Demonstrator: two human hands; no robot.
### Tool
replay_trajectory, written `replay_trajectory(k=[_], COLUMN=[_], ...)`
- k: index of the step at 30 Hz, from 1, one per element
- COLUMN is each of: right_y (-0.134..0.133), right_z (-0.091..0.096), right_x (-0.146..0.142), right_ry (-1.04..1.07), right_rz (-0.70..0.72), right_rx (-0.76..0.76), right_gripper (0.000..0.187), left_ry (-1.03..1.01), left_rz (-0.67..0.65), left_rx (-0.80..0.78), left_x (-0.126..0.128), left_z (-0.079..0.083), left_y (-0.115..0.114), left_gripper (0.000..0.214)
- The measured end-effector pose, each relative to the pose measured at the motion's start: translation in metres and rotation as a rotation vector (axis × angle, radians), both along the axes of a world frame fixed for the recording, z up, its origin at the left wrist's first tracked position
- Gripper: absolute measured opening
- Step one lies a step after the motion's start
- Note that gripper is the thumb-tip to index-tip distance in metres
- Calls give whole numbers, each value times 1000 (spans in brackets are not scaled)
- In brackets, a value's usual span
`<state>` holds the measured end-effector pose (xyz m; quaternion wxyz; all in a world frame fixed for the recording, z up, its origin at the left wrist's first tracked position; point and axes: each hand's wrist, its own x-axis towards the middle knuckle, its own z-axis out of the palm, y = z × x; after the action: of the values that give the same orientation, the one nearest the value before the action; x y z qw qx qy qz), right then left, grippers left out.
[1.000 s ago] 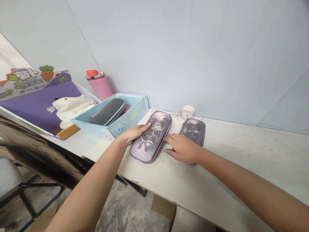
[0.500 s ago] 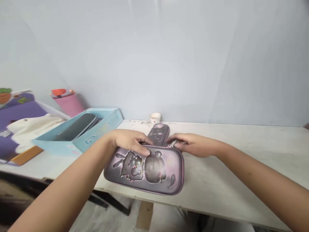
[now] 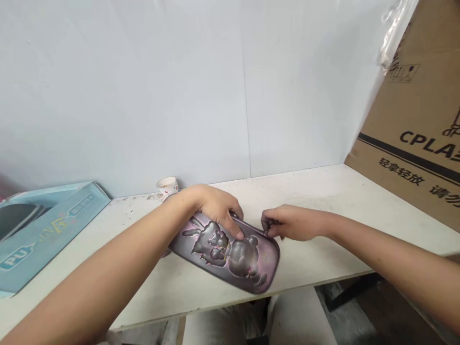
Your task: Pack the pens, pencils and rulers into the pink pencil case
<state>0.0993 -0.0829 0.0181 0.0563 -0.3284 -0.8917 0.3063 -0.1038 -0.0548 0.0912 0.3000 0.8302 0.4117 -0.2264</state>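
A dark purple-pink pencil case [image 3: 244, 258] with raised cartoon figures is tilted above the table's front edge, its right end lower. My left hand [image 3: 219, 208] is closed around its upper edge, thumb on the embossed lid. At the upper right edge, by the zipper, my right hand [image 3: 278, 224] is in a pinch. The zipper pull there is mostly covered by my fingertips. A second, similar case is nearly all hidden behind my left forearm and the held case.
A light blue box [image 3: 46, 235] with a dark case inside lies at the left. A small paper cup [image 3: 167, 186] with crumbs around it stands by the wall. A large cardboard box [image 3: 406, 115] stands at the right of the white table [image 3: 316, 191].
The view has turned right, bringing the cardboard box into sight. The held pencil case has tilted, right end down. My right hand remains at its zipped edge.
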Motion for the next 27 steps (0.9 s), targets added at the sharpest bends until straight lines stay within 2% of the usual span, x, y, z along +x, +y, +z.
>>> replay_trajectory(k=[3, 4, 6, 9, 11, 13, 15, 17, 19, 21, 23, 25, 27], right_y=[12, 19, 37, 61, 67, 62, 50, 36, 22, 11, 4, 3, 9], right_z=[7, 12, 24, 42, 46, 40, 25, 1, -26, -55, -79, -94, -99], right_x=[7, 12, 24, 43, 47, 39, 20, -8, -39, -66, -82, -84, -75], right_ry=[-198, -244, -245, -103, -7, 31, 7, -47, -52, -88, -103, -98, -21], right_rz=[-55, -84, -146, -413, -555, -592, -510, -347, -342, -298, -310, -304, -344], right_rx=[634, 804, 1019, 1187, 1213, 1215, 1213, 1191, 1185, 1152, 1069, 939, 708], right_gripper=[15, 17, 19, 20, 25, 27, 25, 24, 26, 24, 23, 22, 21], left_ry=[16, -8, -102, -395, -676, -998, -1323, -1620, -1849, -1961, -1949, -1909, -1910], left_rz=[39, 70, 145, 338, 542, 740, 920, 1145, 1364, 1522, 1636, 1700, 1708], left_rx=[348, 462, 618, 745, 777, 729, 599, 458, 294, 97, -51, -141, -168], left_x=[3, 3, 1, -4, -6, -7, -5, 1, 11, 21, 26, 21, 7], left_z=[-4, -5, -6, -9, -14, -20, -28, -36, -48, -64, -81, -95, -105], left_y=[4, 5, 6, 8, 12, 20, 32, 43, 46, 42, 34, 28, 27], left_gripper=[51, 54, 58, 59, 59, 59, 58, 55, 52, 55, 57, 58, 54])
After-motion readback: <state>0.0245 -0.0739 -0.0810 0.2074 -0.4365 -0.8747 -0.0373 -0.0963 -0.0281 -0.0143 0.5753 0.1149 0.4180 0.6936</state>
